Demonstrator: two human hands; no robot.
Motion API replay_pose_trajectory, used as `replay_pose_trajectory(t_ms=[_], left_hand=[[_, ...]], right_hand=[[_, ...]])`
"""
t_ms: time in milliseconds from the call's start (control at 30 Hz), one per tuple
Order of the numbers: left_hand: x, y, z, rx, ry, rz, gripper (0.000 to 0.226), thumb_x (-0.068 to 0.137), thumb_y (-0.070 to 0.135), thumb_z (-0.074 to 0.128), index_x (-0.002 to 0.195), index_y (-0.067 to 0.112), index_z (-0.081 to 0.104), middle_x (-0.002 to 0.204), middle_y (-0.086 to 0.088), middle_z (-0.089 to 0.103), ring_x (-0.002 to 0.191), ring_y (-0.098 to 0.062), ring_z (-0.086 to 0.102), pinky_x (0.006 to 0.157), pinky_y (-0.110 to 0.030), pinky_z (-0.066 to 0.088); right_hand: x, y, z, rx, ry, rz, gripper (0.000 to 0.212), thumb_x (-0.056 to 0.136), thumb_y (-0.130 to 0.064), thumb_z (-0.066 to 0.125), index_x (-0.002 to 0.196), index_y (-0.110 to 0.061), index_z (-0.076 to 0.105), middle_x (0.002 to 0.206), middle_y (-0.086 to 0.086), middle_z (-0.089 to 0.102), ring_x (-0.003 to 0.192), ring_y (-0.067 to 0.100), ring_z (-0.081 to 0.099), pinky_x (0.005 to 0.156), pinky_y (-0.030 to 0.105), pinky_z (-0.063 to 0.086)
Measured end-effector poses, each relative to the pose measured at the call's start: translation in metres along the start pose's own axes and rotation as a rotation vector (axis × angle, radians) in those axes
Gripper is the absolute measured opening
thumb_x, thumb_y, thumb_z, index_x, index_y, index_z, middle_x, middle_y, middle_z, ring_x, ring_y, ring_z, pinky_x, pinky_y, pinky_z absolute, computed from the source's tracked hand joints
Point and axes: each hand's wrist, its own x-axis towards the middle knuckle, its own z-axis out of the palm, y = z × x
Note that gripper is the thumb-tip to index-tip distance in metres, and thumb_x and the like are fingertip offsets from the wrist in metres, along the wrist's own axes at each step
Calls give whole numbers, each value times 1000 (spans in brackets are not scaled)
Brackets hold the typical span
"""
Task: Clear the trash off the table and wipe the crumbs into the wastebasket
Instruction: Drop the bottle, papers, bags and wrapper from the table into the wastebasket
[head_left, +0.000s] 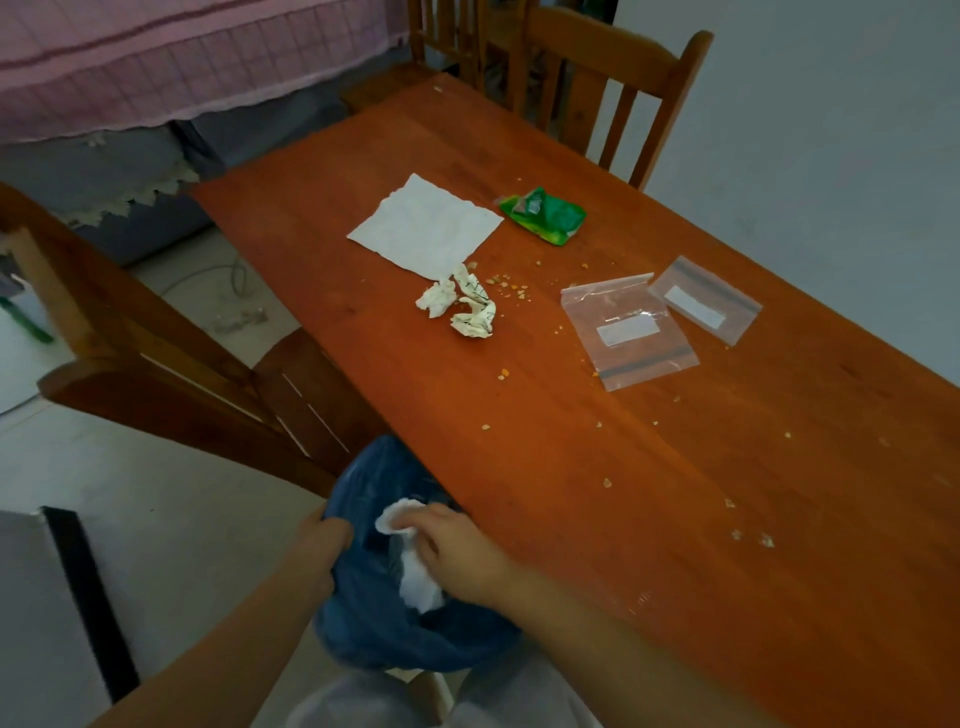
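**Tissue held over blue-lined bin at table edge**

L hand (332, 540) grips the rim of the blue bin liner (384, 623), fingers curled over its edge. R hand (457, 551) is over the bin mouth, fingers pinching a crumpled white tissue (397, 519); more white paper (418, 587) shows just below it inside the liner. Bin sits on the floor, tucked against the near-left edge of the wooden table (623, 519).

On the table: flat white napkin (426, 228) w/ two crumpled paper wads (460, 306) touching its near corner, green snack wrapper (543, 214) just right of the napkin, two clear zip bags (654, 322) side by side further right. Crumbs (506, 283) lie scattered btwn the wads & bags and trail toward the near-right side. Wooden chairs (613, 88) stand at the far end and left.
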Motion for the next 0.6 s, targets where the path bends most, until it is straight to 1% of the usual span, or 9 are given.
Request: replay_pose_trajectory(t_ms=[33, 100, 167, 233, 300, 333, 400, 467, 600], left_hand=[[0, 0, -2, 5, -6, -1, 48, 76, -16, 32, 117, -4, 54, 82, -17, 58, 72, -36, 56, 56, -33, 47], [-1, 1, -5, 3, -11, 4, 45, 77, -17, 30, 111, -1, 56, 78, -17, 58, 69, -34, 55, 55, -33, 46], [-1, 1, -6, -18, -22, 13, 45, 78, -19, 29, 107, 1, 57, 76, -17, 59, 67, -34, 56, 54, -33, 47], [-3, 2, -4, -30, -25, 10, 44, 78, -19, 30, 106, 2, 56, 73, -16, 59, 63, -32, 56, 49, -29, 48], [-3, 2, 1, -37, -11, 3, 45, 77, -19, 30, 108, 3, 56, 73, -15, 58, 62, -32, 55, 49, -29, 47], [-2, 2, 4, -43, -5, -3, 47, 77, -19, 30, 110, 2, 56, 75, -16, 59, 64, -33, 56, 53, -31, 48], [-1, 2, 10, -58, 1, -14, 51, 76, -18, 30, 118, -1, 55, 81, -19, 61, 70, -36, 58, 57, -35, 50], [2, 1, 14, -72, 4, -33, 56, 76, -18, 31, 124, -1, 53, 85, -20, 63, 73, -38, 60, 56, -36, 52], [3, 0, 22, -98, 31, -60, 59, 76, -18, 30, 127, 3, 52, 90, -20, 63, 78, -40, 60, 61, -39, 52]], right_hand=[[4, 1, 2, -18, -74, 27, 39, 94, -8, 43, 132, -13, 47, 135, 10, 51, 119, 20, 50, 100, 16, 31], [10, 4, -16, -57, -41, 39, 40, 95, -14, 45, 135, -15, 44, 138, 8, 49, 123, 20, 47, 106, 25, 33], [17, 15, -60, -97, 164, 52, 36, 95, -15, 46, 130, -14, 50, 134, 7, 53, 123, 18, 49, 104, 25, 32], [27, 46, -121, -164, 431, 158, 33, 94, -15, 48, 127, -13, 52, 131, 8, 55, 120, 21, 51, 101, 26, 35], [33, 88, -182, -283, 627, 336, 40, 93, -20, 50, 131, -12, 45, 135, 12, 49, 120, 26, 49, 99, 35, 40], [34, 108, -207, -356, 672, 453, 48, 91, -24, 52, 136, -12, 39, 139, 14, 42, 125, 29, 43, 99, 40, 40], [31, 141, -242, -491, 670, 691, 70, 86, -37, 58, 142, -12, 23, 146, 19, 30, 133, 36, 30, 103, 49, 35], [31, 157, -261, -522, 634, 847, 85, 79, -46, 64, 142, -17, 15, 146, 23, 26, 135, 41, 25, 105, 56, 32], [42, 171, -281, -463, 537, 933, 96, 71, -54, 67, 143, -22, 13, 147, 22, 26, 134, 42, 27, 105, 55, 31]])
